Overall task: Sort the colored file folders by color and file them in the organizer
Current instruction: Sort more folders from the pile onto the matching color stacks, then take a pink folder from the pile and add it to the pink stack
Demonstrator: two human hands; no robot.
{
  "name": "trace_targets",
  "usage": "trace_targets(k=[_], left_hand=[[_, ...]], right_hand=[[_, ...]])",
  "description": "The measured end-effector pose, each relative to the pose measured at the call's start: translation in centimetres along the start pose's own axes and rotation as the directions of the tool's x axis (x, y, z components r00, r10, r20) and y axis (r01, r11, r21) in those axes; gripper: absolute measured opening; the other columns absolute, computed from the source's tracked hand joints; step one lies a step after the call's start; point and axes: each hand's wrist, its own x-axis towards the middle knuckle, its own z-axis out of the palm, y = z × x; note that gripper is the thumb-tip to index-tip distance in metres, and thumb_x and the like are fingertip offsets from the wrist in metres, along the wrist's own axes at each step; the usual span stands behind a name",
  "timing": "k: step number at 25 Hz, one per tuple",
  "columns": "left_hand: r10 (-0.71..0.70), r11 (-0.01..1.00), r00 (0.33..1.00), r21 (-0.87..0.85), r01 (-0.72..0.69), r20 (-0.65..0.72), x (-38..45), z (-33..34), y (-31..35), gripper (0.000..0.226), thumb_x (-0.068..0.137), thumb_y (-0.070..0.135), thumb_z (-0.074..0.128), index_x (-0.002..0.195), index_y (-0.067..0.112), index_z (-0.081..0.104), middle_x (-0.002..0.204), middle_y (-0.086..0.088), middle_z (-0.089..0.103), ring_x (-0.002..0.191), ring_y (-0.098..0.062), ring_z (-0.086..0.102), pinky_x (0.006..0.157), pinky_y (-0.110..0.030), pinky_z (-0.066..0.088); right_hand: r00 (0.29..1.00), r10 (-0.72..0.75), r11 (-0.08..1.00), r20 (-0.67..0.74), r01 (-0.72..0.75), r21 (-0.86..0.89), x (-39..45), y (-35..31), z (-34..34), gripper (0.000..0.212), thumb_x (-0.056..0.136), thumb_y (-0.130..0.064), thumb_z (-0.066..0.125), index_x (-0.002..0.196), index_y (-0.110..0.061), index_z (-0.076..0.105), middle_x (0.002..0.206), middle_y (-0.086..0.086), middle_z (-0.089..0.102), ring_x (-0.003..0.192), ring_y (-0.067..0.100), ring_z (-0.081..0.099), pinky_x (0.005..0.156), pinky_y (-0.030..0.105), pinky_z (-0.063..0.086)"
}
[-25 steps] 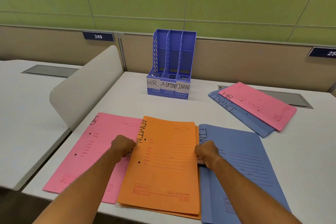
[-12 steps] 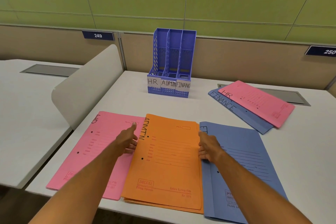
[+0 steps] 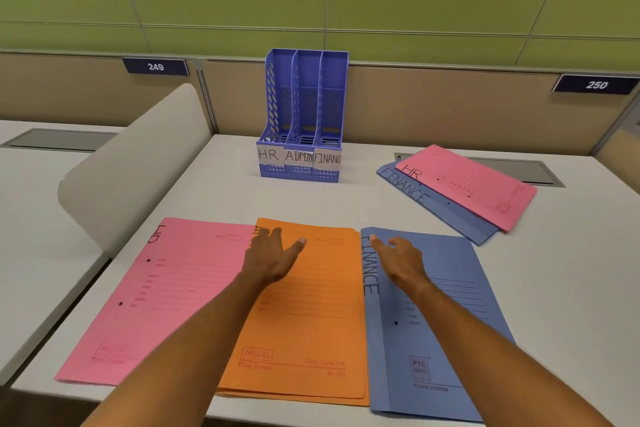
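Observation:
Three folders lie side by side at the near edge of the table: a pink HR folder (image 3: 166,295), an orange ADMIN folder (image 3: 311,322) over a second orange one, and a blue FINANCE folder (image 3: 440,329). My left hand (image 3: 273,257) hovers open with spread fingers over the orange folder's top left corner. My right hand (image 3: 398,260) is open above the blue folder's top left. A blue three-slot organizer (image 3: 303,115), labelled HR, ADMIN, FINANCE, stands empty at the back. Another pink HR folder (image 3: 478,184) lies on a blue FINANCE folder (image 3: 433,206) at the right.
A curved white divider panel (image 3: 128,167) rises along the table's left edge. A grey cable hatch (image 3: 519,172) sits behind the right-hand folders. A beige partition with number plates 249 and 250 backs the white table (image 3: 346,199).
Both hands let go of the orange folder's sides, opened, and moved forward toward the folders' top edges. The view has tilted slightly.

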Motion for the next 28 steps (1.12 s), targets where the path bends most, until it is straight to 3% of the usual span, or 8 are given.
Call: trace_targets(k=[1, 3, 7, 11, 16, 23, 26, 28], left_hand=[[0.033, 0.998, 0.999, 0.057, -0.033, 0.002, 0.0, 0.5, 1.1, 0.083, 0.089, 0.066, 0.039, 0.150, 0.012, 0.027, 0.156, -0.017, 0.024, 0.142, -0.035, 0.026, 0.112, -0.050, 0.028], [0.098, 0.985, 0.995, 0.142, -0.097, 0.001, 0.2, 1.6, 3.1, 0.086, 0.089, 0.066, 0.040, 0.152, 0.013, 0.018, 0.159, -0.016, 0.015, 0.145, -0.033, 0.018, 0.114, -0.050, 0.024], [0.202, 0.952, 0.979, 0.231, -0.201, 0.016, 1.2, 3.8, 7.3, 0.093, 0.087, 0.068, 0.043, 0.154, 0.014, 0.008, 0.161, -0.016, 0.004, 0.149, -0.031, 0.008, 0.118, -0.046, 0.015], [0.275, 0.918, 0.960, 0.282, -0.280, 0.057, 2.9, 6.7, 11.4, 0.097, 0.085, 0.071, 0.041, 0.154, 0.015, 0.001, 0.161, -0.016, -0.003, 0.149, -0.031, 0.000, 0.121, -0.046, 0.007], [0.362, 0.859, 0.929, 0.359, -0.364, 0.076, 4.9, 10.4, 17.2, 0.100, 0.083, 0.073, 0.036, 0.154, 0.017, -0.008, 0.160, -0.015, -0.014, 0.149, -0.032, -0.008, 0.120, -0.048, 0.001], [0.357, 0.840, 0.924, 0.386, -0.381, 0.136, 7.1, 15.1, 24.1, 0.100, 0.084, 0.073, 0.034, 0.153, 0.016, -0.010, 0.160, -0.015, -0.016, 0.148, -0.031, -0.012, 0.120, -0.048, -0.004], [0.344, 0.833, 0.925, 0.403, -0.380, 0.160, 7.8, 16.7, 26.0, 0.099, 0.085, 0.073, 0.035, 0.153, 0.015, -0.009, 0.160, -0.015, -0.015, 0.148, -0.031, -0.012, 0.121, -0.047, -0.004], [0.322, 0.837, 0.930, 0.405, -0.368, 0.179, 8.2, 17.6, 27.0, 0.100, 0.085, 0.073, 0.035, 0.153, 0.014, -0.010, 0.160, -0.015, -0.015, 0.148, -0.031, -0.012, 0.121, -0.047, -0.003]], right_hand=[[0.998, -0.059, 0.993, 0.004, 0.059, -0.099, 0.2, 0.5, -0.5, 0.065, 0.091, -0.057, 0.050, 0.134, -0.007, 0.049, 0.137, 0.016, 0.051, 0.125, 0.030, 0.048, 0.100, 0.041, 0.041], [0.987, -0.159, 0.946, 0.022, 0.158, -0.282, 0.6, 1.6, -1.7, 0.080, 0.090, -0.060, 0.049, 0.148, -0.009, 0.030, 0.152, 0.016, 0.034, 0.139, 0.032, 0.033, 0.109, 0.044, 0.034], [0.981, -0.195, 0.878, 0.006, 0.177, -0.444, 2.3, 3.8, -4.5, 0.088, 0.088, -0.065, 0.046, 0.153, -0.013, 0.016, 0.159, 0.016, 0.017, 0.146, 0.032, 0.018, 0.114, 0.046, 0.026], [0.981, -0.189, 0.850, -0.048, 0.139, -0.508, 4.7, 6.3, -8.1, 0.091, 0.086, -0.066, 0.046, 0.153, -0.013, 0.017, 0.159, 0.017, 0.018, 0.146, 0.033, 0.018, 0.115, 0.044, 0.023], [0.980, -0.176, 0.832, -0.092, 0.098, -0.546, 8.7, 9.6, -12.2, 0.093, 0.085, -0.067, 0.048, 0.153, -0.013, 0.016, 0.159, 0.019, 0.016, 0.146, 0.034, 0.016, 0.117, 0.044, 0.019], [0.979, -0.149, 0.836, -0.137, 0.051, -0.546, 14.3, 13.6, -17.0, 0.095, 0.083, -0.067, 0.050, 0.152, -0.010, 0.017, 0.157, 0.021, 0.021, 0.145, 0.035, 0.020, 0.117, 0.044, 0.021], [0.977, -0.111, 0.869, -0.184, 0.005, -0.495, 16.4, 15.0, -18.5, 0.092, 0.083, -0.064, 0.055, 0.149, -0.008, 0.024, 0.151, 0.021, 0.031, 0.138, 0.036, 0.031, 0.110, 0.046, 0.033], [0.970, -0.048, 0.933, -0.240, -0.042, -0.358, 17.7, 15.7, -19.1, 0.081, 0.082, -0.058, 0.061, 0.141, -0.009, 0.035, 0.137, 0.021, 0.045, 0.125, 0.036, 0.043, 0.099, 0.046, 0.044]])
